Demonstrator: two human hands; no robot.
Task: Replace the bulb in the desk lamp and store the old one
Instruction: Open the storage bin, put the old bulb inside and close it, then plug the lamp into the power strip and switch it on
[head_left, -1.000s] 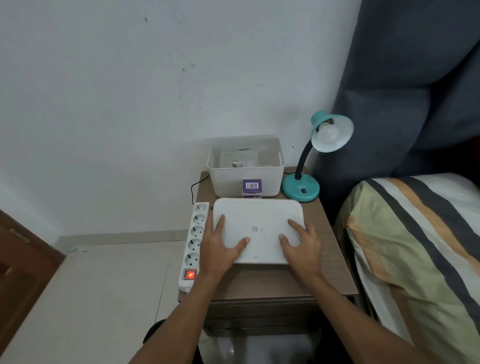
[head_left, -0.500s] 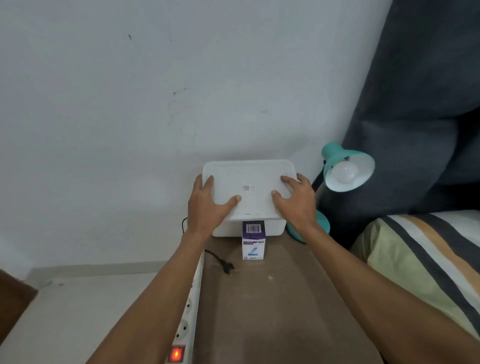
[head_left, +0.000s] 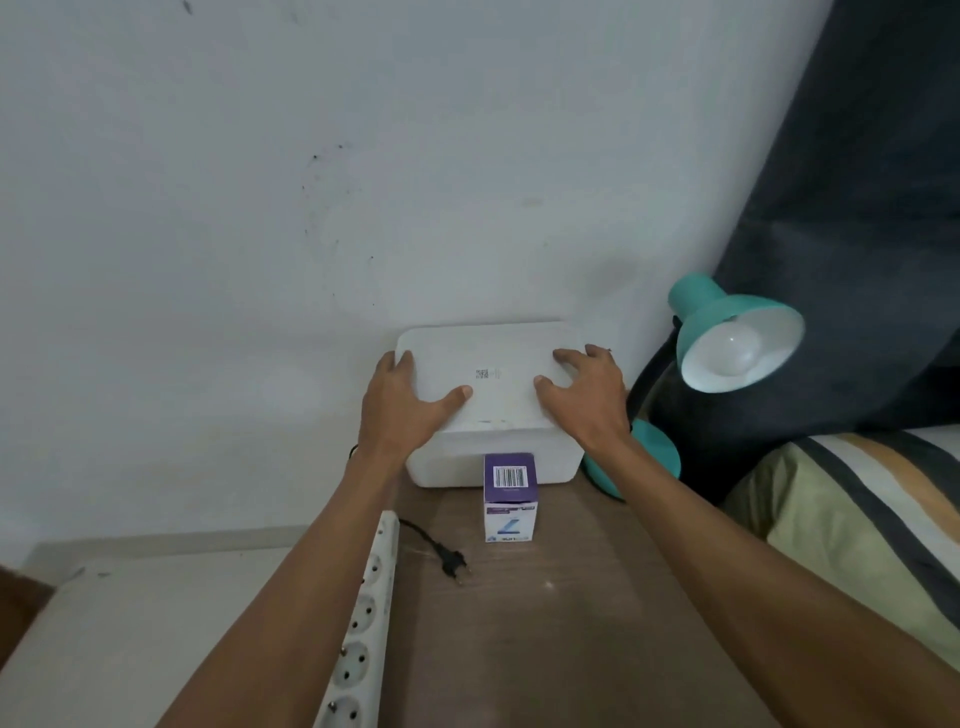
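Note:
A white lid lies on top of the white storage box against the wall. My left hand presses the lid's left side and my right hand its right side, fingers spread. The box's contents are hidden under the lid. A teal desk lamp stands to the right, with a white bulb in its shade. Its black plug lies loose on the table. A purple and white bulb carton stands in front of the box.
A white power strip with several sockets runs along the left edge of the brown bedside table. A bed with a striped cover is at the right, a dark curtain behind the lamp.
Both hands carried the lid from the table's front up onto the box against the wall. Over the last half second they stay pressed on it.

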